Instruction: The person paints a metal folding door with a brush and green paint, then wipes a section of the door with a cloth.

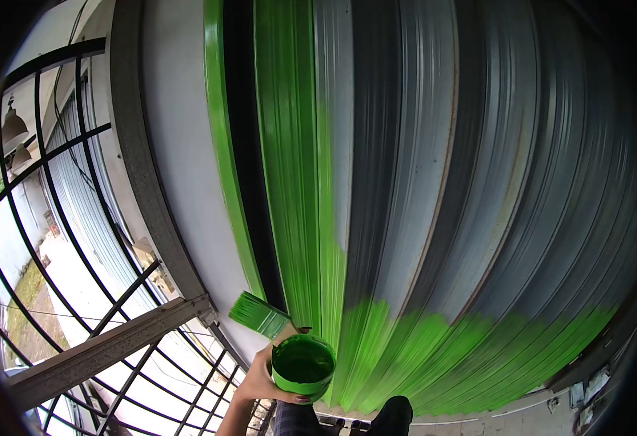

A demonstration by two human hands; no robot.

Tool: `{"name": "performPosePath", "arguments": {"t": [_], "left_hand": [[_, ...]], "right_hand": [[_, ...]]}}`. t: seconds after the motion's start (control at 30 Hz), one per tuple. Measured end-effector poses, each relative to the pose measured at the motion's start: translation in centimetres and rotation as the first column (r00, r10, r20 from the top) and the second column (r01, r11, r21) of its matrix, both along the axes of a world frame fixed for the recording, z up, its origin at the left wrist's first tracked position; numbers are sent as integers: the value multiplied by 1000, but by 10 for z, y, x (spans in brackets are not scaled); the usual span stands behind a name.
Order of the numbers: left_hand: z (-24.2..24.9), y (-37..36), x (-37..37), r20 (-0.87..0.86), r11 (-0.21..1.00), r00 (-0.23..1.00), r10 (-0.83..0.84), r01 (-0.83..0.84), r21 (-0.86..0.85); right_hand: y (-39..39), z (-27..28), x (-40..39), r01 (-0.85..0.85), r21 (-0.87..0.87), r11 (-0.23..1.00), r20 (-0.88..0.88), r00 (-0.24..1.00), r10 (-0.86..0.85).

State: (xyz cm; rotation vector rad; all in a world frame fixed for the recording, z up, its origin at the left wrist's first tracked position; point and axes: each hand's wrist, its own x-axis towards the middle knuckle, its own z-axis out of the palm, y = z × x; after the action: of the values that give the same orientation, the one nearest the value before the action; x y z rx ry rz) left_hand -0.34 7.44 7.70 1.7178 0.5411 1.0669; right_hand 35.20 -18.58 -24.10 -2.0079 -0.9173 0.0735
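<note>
My left hand [262, 379] comes up from the bottom and is closed around a round paint cup [305, 381]. Green paint coats the cup's inside, and its depth is hard to judge. A flat paintbrush [260, 315], its bristles loaded with green, sticks out to the left between this hand and the cup; the cup hides part of its handle. Behind them stands a corrugated metal shutter [377, 182]. Bright green covers its left folds and a band along its bottom, while the other folds are grey. My right hand is out of view.
A black barred grille [49, 178] with a grey metal frame [140, 145] stands at the left. Beyond it are a yard and hanging lamps [14, 129]. My dark-trousered knees [393, 420] show below. Small objects [587, 392] lie at the lower right.
</note>
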Motion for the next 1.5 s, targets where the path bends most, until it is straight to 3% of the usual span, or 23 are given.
{"name": "performPosePath", "arguments": {"t": [0.03, 0.07, 0.1, 0.13, 0.17, 0.2, 0.27, 0.4, 0.53, 0.7, 0.87, 0.93, 1.0, 1.07, 1.17, 1.27, 1.5], "left_hand": [[-3, 2, -2, 3, 1000, 1000, 16, -16, 9], [-4, 3, -4, 5, 999, 999, 33, -33, 20], [-4, 3, -5, 15, 998, 999, 39, -40, 55], [-5, 2, -6, 7, 999, 999, 40, -41, 31], [-7, 0, -8, 3, 999, 999, 48, -48, 6], [-6, -2, -10, -4, 998, 998, 60, -60, -15], [0, -9, -15, -23, 995, 995, 100, -100, 6], [8, -20, -24, -31, 991, 990, 134, -134, 0], [-4, -21, -40, -32, 990, 989, 141, -141, -11], [-11, -21, -45, 16, 985, 985, 169, -170, 13], [-10, -31, -50, 14, 975, 975, 224, -223, -20], [-7, -33, -54, -28, 967, 967, 255, -254, 8], [-6, -38, -60, -37, 960, 960, 277, -278, -28], [-5, -40, -62, -22, 953, 954, 299, -300, -48], [-19, -36, -68, 24, 954, 955, 297, -296, -43], [-21, -34, -69, 22, 955, 955, 295, -294, -33], [-27, -42, -64, 86, 954, 951, 296, -290, -75]], "right_hand": [[46, 53, -35, -173, 205, 963, -232, 948, 219], [84, 68, -65, -444, 264, 856, -246, 827, 505], [111, 102, -98, -715, 95, 693, -493, 571, 656], [135, 80, -132, -893, 168, 417, -492, 290, 821], [141, 121, -179, -928, 230, 294, -661, 73, 747], [148, 137, -220, -958, 268, 104, -695, -118, 709], [150, 132, -274, -936, 273, -223, -672, -351, 652], [154, 106, -327, -817, 138, -560, -608, -516, 603], [154, 77, -349, -717, -15, -697, -535, -583, 611], [161, 44, -350, -710, -101, -697, -479, -579, 660], [185, 48, -309, -814, 56, -578, -434, -541, 720], [203, 58, -285, -904, 247, -350, -647, -422, 635], [220, 58, -264, -891, 453, -11, -758, -392, 522], [233, 98, -233, -888, 442, 127, -849, -369, 378], [240, 121, -205, -792, 569, 222, -802, -475, 361], [238, 145, -189, -787, 534, 308, -837, -441, 323], [241, 158, -173, -774, 414, 479, -874, -192, 446]]}}
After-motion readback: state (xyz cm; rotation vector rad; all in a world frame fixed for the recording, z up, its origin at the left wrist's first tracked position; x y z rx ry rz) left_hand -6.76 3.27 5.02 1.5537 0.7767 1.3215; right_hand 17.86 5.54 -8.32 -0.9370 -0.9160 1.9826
